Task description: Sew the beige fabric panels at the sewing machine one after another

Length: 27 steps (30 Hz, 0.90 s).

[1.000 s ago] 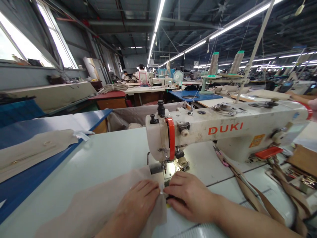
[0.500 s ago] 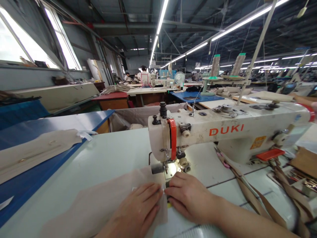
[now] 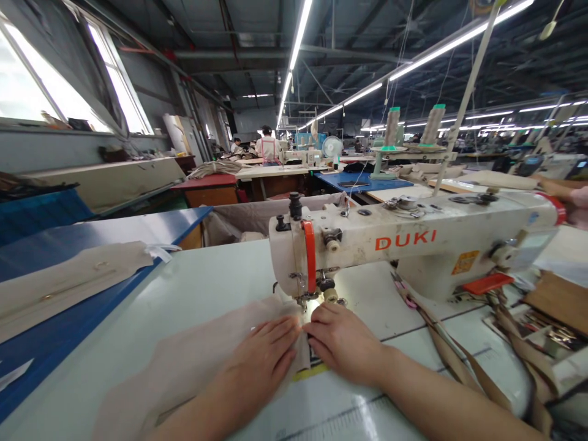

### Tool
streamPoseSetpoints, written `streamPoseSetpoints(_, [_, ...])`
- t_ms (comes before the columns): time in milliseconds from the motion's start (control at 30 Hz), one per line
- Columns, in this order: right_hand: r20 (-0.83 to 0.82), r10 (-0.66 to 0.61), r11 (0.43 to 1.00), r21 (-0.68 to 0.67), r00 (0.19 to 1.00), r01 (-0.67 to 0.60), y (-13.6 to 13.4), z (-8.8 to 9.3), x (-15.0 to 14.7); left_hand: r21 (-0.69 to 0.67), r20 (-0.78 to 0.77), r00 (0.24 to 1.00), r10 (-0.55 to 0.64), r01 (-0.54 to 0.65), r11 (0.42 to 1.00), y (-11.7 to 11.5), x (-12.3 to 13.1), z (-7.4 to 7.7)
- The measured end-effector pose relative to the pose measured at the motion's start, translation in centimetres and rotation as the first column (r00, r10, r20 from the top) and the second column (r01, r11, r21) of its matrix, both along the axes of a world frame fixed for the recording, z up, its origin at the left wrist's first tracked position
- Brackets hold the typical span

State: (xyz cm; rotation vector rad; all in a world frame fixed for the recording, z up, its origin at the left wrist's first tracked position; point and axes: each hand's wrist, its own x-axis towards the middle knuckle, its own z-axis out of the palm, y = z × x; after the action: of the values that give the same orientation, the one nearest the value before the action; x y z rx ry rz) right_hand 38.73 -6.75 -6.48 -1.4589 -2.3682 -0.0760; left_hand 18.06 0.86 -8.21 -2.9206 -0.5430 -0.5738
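A pale, thin fabric piece (image 3: pixel 193 343) lies on the sewing table, its right edge running up to the needle area of a white sewing machine (image 3: pixel 349 236) marked DUKI. My left hand (image 3: pixel 264 358) rests on this fabric with its fingers stretched out flat, pressing it down just in front of the presser foot. Close to the needle, my right hand (image 3: pixel 342 340) has its fingers curled together at the fabric's right edge. Its fingertips almost meet those of my left hand. The needle and presser foot are partly hidden behind my hands.
Scissors (image 3: pixel 405 291) and tan fabric strips (image 3: pixel 459 355) lie right of the needle. A box of small metal parts (image 3: pixel 551 334) stands farther right. Beige fabric (image 3: pixel 73 282) rests on the blue table at left. Thread cones (image 3: pixel 392 128) stand behind. Another person's arm (image 3: pixel 563 184) shows at right.
Both hands and the fabric have moved forward, closer to the needle. More of the yellow mark on the table shows below them. The view has shifted slightly.
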Motion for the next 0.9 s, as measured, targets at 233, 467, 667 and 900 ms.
streamPoseSetpoints(233, [0.029,-0.056,0.998,0.027,0.998,0.055,0.3,0.0,0.0,-0.046,0.078,0.997,0.0,0.003,0.999,1.3,0.5,-0.1])
streamPoseSetpoints(467, [0.037,-0.058,0.997,0.046,0.998,0.056,0.0,-0.1,-0.1,-0.074,-0.023,1.0,-0.01,0.008,0.997,0.2,-0.3,-0.8])
streamPoseSetpoints(667, [0.066,-0.073,0.996,0.049,0.995,0.069,0.1,0.0,-0.2,-0.105,-0.005,1.0,-0.013,0.012,0.994,0.5,-0.2,-0.8])
streamPoseSetpoints(900, [0.093,-0.085,0.995,0.051,0.992,0.08,0.4,-0.1,-0.1,-0.068,-0.014,1.0,-0.005,0.004,0.998,1.1,0.3,-0.6])
